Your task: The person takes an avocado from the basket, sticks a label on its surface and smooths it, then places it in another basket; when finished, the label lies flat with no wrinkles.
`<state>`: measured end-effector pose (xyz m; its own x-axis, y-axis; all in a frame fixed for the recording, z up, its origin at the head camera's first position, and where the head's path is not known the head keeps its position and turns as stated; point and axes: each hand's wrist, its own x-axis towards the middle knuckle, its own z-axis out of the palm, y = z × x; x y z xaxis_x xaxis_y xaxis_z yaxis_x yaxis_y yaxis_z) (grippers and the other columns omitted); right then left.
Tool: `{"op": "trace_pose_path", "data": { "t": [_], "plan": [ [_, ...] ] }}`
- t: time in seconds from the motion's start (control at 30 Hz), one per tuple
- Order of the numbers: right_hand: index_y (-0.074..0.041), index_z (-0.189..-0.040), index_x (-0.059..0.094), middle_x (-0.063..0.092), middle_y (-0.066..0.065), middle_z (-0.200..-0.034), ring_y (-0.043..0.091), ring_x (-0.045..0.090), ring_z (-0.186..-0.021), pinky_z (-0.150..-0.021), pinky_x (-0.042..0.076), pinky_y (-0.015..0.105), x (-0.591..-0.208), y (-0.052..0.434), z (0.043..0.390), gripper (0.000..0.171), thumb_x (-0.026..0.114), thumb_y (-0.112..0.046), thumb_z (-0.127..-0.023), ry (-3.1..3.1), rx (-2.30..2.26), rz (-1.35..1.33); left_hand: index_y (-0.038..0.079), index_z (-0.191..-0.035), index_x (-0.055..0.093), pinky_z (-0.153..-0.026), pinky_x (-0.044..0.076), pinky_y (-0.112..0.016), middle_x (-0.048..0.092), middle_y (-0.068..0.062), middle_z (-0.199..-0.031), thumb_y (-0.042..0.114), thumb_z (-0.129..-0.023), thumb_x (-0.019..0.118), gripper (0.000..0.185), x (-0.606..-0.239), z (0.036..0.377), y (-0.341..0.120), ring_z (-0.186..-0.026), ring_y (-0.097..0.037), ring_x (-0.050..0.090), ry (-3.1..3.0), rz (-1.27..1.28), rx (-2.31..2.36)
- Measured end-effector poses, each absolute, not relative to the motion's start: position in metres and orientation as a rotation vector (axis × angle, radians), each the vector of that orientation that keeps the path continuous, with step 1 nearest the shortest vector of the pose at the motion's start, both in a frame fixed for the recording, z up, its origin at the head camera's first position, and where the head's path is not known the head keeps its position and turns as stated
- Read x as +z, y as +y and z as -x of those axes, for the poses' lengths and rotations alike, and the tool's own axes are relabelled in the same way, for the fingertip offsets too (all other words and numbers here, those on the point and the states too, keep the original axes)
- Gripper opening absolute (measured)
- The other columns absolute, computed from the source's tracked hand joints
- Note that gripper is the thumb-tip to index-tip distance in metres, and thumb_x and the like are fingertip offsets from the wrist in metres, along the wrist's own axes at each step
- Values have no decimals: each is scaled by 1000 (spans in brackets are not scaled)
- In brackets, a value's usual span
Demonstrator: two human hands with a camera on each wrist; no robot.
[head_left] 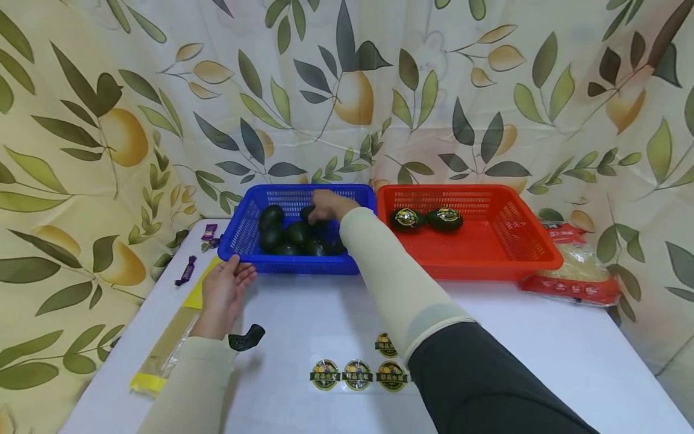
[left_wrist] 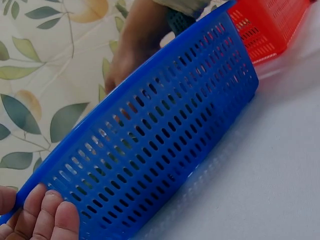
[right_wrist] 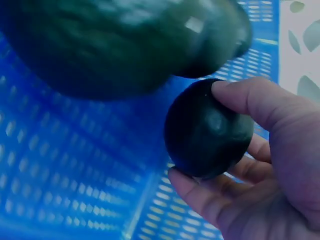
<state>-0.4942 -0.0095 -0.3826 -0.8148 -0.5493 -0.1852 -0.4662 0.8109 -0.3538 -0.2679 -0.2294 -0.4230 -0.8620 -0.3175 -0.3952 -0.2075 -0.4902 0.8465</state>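
Note:
A blue basket (head_left: 246, 226) holds several dark green avocados (head_left: 271, 215) at the back of the white table. My right hand (head_left: 329, 206) reaches into it and grips one avocado (right_wrist: 207, 130), thumb on top and fingers curled beneath. My left hand (head_left: 226, 290) rests with straight fingers against the blue basket's near left corner (left_wrist: 150, 145); the fingertips (left_wrist: 47, 220) touch its slotted wall. A red basket (head_left: 531, 253) beside it holds two avocados (head_left: 408, 219) with round stickers on them.
A strip of round stickers (head_left: 358, 374) lies on the table near me. A small black clip (head_left: 246, 337) sits by my left wrist. A long clear packet (head_left: 168, 343), purple candies (head_left: 186, 270) and a red bag (head_left: 575, 271) lie at the table's sides.

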Motion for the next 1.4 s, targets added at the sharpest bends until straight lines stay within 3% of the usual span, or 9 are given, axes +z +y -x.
{"op": "trace_pose_path", "data": {
  "t": [0.07,0.17,0.47,0.7,1.1,1.4],
  "plan": [
    [2,-130,62,62,18,-130,29,59,-115,-108,49,41,-375,-1,493,48,74,-27,-93,2715,-470,805,15,-119,50,-94,59,-25,65,-3,-108,31,-111,48,18,-423,268,-227,-109,-18,67,-1555,-798,-2532],
    [0,-128,65,65,15,-124,26,57,-106,-99,51,38,-362,12,489,48,75,-28,-91,2723,-510,856,15,-120,49,-95,59,-26,63,-3,-112,32,-111,48,19,-423,267,-226,-113,-18,66,-1563,-798,-2540],
    [-8,-133,62,65,9,-125,25,57,-110,-97,50,36,-328,47,449,53,76,-35,-90,2651,-825,983,17,-123,49,-91,60,-25,63,-3,-115,32,-110,50,20,-418,263,-231,-112,-17,66,-1512,-839,-2582],
    [-13,-138,60,65,7,-131,26,59,-116,-98,53,39,-320,90,391,53,77,-27,-90,2478,-1121,956,17,-122,48,-92,60,-26,64,-2,-112,30,-109,52,19,-415,260,-232,-103,-14,67,-1469,-849,-2632],
    [-23,-134,62,66,0,-127,26,58,-116,-94,55,42,-351,153,287,54,83,-30,-84,2507,-1167,876,19,-123,48,-92,60,-25,63,-1,-115,33,-109,51,20,-414,258,-227,-110,-15,65,-1534,-855,-2612],
    [-14,-131,63,68,3,-126,21,61,-111,-96,55,38,-414,145,264,56,84,-29,-82,2562,-1068,818,18,-121,48,-89,61,-25,66,-1,-112,32,-110,50,18,-412,256,-226,-96,-12,69,-1540,-825,-2616]
  ]
}}
